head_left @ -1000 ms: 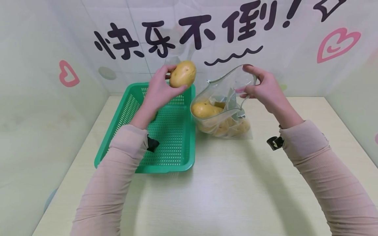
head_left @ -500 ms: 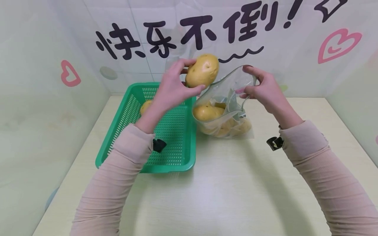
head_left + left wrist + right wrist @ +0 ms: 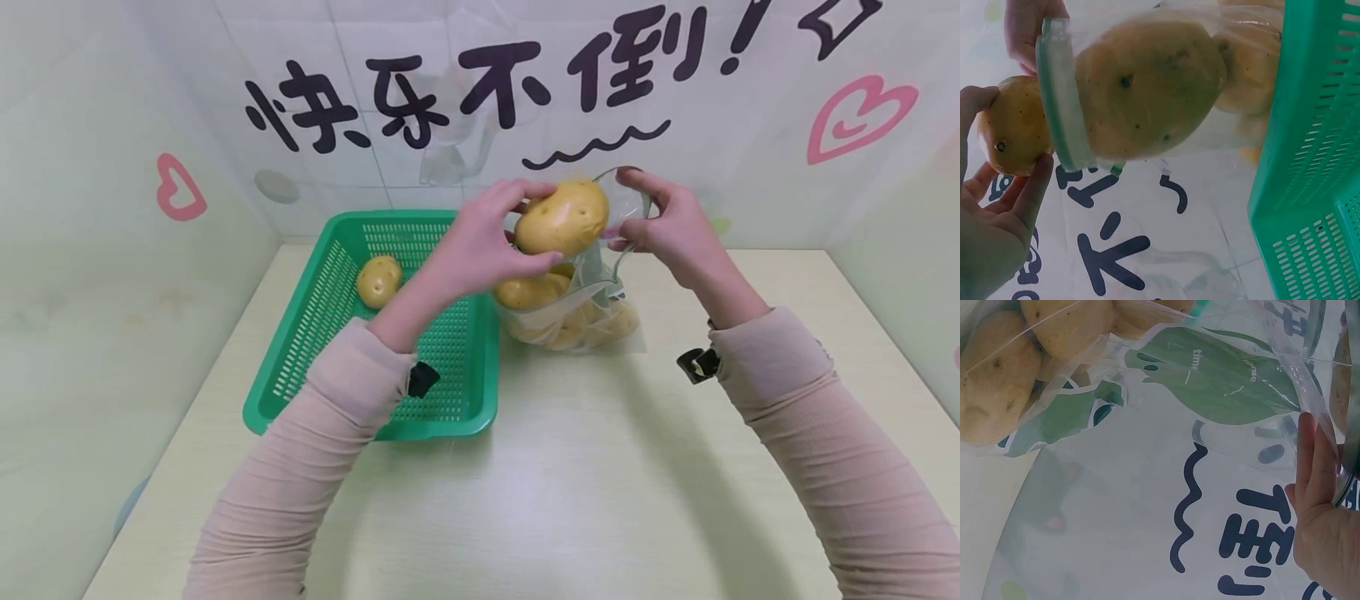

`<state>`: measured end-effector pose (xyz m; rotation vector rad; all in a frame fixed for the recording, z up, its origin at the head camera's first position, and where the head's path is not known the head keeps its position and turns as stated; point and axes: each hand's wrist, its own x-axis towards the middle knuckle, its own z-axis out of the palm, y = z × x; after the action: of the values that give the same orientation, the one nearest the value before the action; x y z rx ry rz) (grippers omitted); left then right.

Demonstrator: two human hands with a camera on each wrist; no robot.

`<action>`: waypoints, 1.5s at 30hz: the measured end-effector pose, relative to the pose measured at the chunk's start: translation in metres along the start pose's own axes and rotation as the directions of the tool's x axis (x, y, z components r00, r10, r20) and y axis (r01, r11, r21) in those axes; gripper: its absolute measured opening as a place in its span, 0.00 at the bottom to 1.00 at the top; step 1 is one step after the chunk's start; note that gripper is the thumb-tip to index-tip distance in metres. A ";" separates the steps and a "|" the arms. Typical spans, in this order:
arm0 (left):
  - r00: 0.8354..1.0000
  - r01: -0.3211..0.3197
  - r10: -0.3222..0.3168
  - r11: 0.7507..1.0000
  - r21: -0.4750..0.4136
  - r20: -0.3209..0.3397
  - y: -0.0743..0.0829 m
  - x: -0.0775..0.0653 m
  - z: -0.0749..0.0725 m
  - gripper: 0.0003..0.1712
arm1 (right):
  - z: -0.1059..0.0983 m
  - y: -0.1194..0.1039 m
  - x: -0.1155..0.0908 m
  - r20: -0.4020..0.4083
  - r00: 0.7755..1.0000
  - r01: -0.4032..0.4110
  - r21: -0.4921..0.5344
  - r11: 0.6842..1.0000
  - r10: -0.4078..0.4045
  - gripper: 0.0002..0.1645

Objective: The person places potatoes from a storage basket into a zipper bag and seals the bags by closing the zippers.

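Note:
Between thumb and fingers, my left hand (image 3: 491, 242) grips a yellow potato (image 3: 566, 218) just above the mouth of a clear zip bag (image 3: 551, 321). In the left wrist view that potato (image 3: 1015, 125) is beside the bag's green-edged rim (image 3: 1057, 94). With thumb and fingers my right hand (image 3: 667, 218) pinches the far right edge of the opening and keeps it spread. Several potatoes (image 3: 528, 290) lie inside the bag, which stands on the table. A green leaf print (image 3: 1216, 375) shows on its side in the right wrist view.
A green plastic basket (image 3: 486, 400) stands left of the bag, close against it. One potato (image 3: 378, 282) lies in it near the left wall. Behind the pale table (image 3: 600, 483) rises a white printed backdrop (image 3: 420, 33) with dark lettering.
My left hand has carried its potato rightward from above the basket to over the bag's mouth, lowering it at the end. The right hand keeps its hold on the bag's edge.

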<state>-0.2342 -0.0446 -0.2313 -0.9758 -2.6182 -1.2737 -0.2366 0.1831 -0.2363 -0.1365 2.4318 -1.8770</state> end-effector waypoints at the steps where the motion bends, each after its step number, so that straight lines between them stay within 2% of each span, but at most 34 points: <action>1: 1.000 0.000 0.000 1.000 0.003 0.012 0.001 0.000 0.002 0.36 | 0.000 0.000 0.000 0.001 1.000 0.002 0.008 1.000 -0.002 0.43; 9: 0.998 0.037 -0.041 0.996 0.076 0.054 0.001 0.003 0.009 0.38 | 0.001 -0.002 -0.001 0.007 1.000 0.030 0.041 0.999 -0.030 0.39; 23: 0.997 0.061 -0.065 0.990 0.127 0.031 -0.002 0.005 0.014 0.38 | 0.003 -0.008 -0.003 -0.026 0.999 0.046 0.025 0.999 -0.046 0.37; 30: 0.999 0.043 -0.047 0.988 0.151 0.025 -0.005 0.006 0.015 0.31 | 0.009 -0.012 -0.005 -0.020 0.998 0.064 0.146 0.987 -0.062 0.36; 34: 0.999 0.052 -0.050 0.993 0.103 -0.014 -0.008 0.007 0.015 0.27 | 0.012 -0.012 -0.005 -0.004 0.998 0.069 0.189 0.980 -0.070 0.37; 39: 0.990 0.057 -0.052 0.998 0.034 -0.128 -0.018 0.006 0.008 0.20 | 0.010 -0.012 -0.005 -0.007 0.997 0.076 0.216 0.973 -0.076 0.38; 42: 0.978 0.098 -0.098 0.995 -0.006 -0.183 -0.029 0.005 0.001 0.18 | 0.008 -0.012 -0.006 -0.007 0.996 0.087 0.213 0.973 -0.088 0.38; 45: 0.964 0.167 -0.165 0.986 -0.011 -0.209 -0.042 0.004 -0.006 0.18 | 0.007 -0.012 -0.006 -0.006 0.996 0.090 0.217 0.972 -0.091 0.37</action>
<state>-0.2628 -0.0658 -0.2543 -0.5936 -2.5814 -1.3196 -0.2293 0.1738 -0.2268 -0.2423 2.2334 -2.1631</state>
